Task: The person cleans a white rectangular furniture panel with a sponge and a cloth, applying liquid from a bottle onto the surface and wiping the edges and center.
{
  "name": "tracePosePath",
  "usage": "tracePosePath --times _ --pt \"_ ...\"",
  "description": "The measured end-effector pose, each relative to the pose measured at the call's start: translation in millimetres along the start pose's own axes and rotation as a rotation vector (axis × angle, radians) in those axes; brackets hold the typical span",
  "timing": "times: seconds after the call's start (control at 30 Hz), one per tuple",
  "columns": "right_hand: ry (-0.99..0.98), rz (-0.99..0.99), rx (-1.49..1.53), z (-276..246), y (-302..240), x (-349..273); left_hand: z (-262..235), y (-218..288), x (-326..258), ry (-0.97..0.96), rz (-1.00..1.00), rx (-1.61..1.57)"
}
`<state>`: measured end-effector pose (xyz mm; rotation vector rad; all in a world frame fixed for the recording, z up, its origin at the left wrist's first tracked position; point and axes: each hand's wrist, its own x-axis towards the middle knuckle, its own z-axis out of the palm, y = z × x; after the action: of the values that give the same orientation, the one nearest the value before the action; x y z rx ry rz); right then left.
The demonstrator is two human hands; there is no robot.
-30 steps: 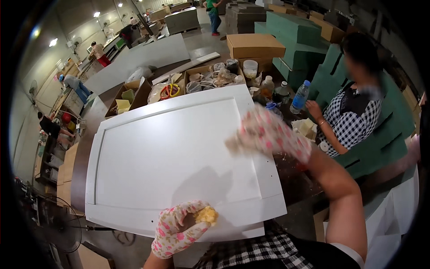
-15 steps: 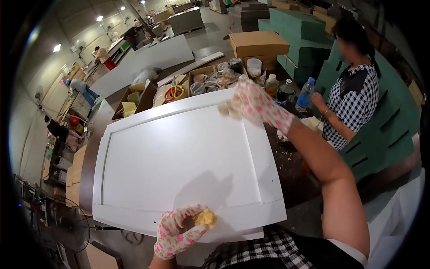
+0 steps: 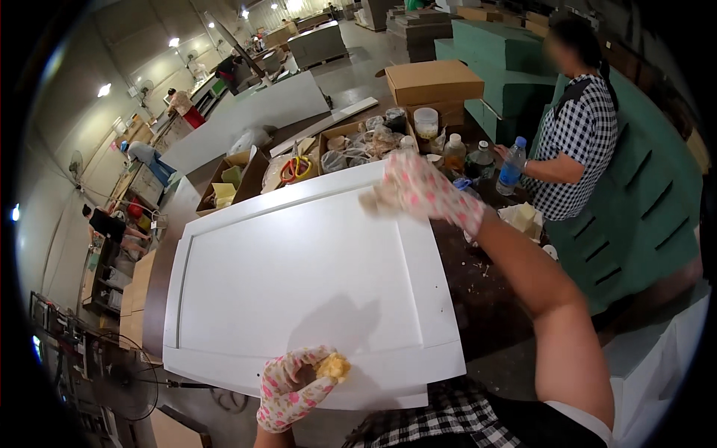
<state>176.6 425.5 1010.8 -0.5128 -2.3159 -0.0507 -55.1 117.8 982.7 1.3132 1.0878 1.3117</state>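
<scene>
A white cabinet door panel with a raised frame lies before me on a dark table. At its near edge my left hand, in a white glove with pink flowers, is closed round a crumpled yellow sponge. My right hand, gloved alike, reaches to the far right corner of the panel. Its fingers are pressed over a beige pad against the inner edge of the frame. Motion smears the fingertips and the pad, so its exact kind is unclear.
Beyond the panel stand an open box of small bags, scissors, a plastic tub and bottles. A co-worker in a checked shirt stands at the right. A fan is at lower left.
My right hand and the pad have shifted slightly along the far right corner. The view has turned a little, and the co-worker has turned, one hand now near the water bottle.
</scene>
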Motion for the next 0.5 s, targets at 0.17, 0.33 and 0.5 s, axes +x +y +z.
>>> tracePosePath --times 0.17,0.33,0.5 --pt "-0.016 0.275 0.326 34 58 25 6 -15 6 -0.003 0.015 -0.046" --pt "-0.089 0.144 0.093 1 -25 -24 5 0 3 0.028 0.005 -0.094" --pt "-0.248 0.038 -0.103 -50 -114 -69 10 12 14 0.04 -0.011 -0.021"
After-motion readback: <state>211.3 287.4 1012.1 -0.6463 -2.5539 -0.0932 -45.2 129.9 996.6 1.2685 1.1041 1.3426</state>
